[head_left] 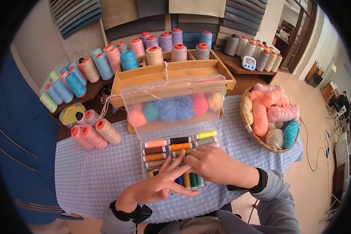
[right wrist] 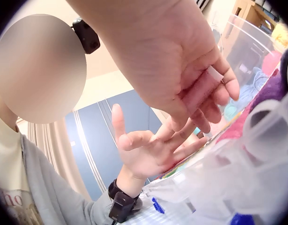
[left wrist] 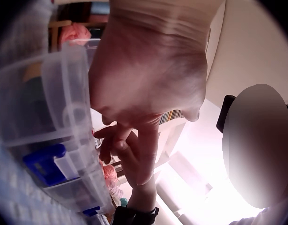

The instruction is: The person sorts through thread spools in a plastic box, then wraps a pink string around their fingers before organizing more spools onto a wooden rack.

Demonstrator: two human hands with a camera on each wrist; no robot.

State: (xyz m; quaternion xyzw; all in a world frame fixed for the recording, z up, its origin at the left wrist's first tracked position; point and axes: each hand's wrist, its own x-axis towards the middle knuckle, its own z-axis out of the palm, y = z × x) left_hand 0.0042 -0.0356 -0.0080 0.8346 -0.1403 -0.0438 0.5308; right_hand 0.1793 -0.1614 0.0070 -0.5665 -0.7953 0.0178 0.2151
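In the head view, the person's left hand point(head_left: 165, 182) spreads its fingers over the near part of a clear case point(head_left: 142, 150), touching the right hand point(head_left: 219, 165), whose fingers are bent above the rows of thread spools. The case sits on a checked tabletop point(head_left: 85, 173), its lid point(head_left: 171, 126) raised, with balls of yarn point(head_left: 169, 109) visible through it. A wooden tray point(head_left: 218, 76) bearing cones of thread stands behind, a round basket point(head_left: 244, 113) of yarn skeins sits to the case's right, and pink cones point(head_left: 93, 136) are grouped to its left. In the left wrist view, the left hand, grasping nothing, extends its fingers beside the case's clear wall, where a blue latch point(left wrist: 45, 164) shows; the right hand is beyond, its grip not clear from this side. In the right wrist view, the right hand clasps a pink spool point(right wrist: 200, 93) with a white end between curled fingers and palm, just above the case, while the left hand is open, fingers fanned, beneath it
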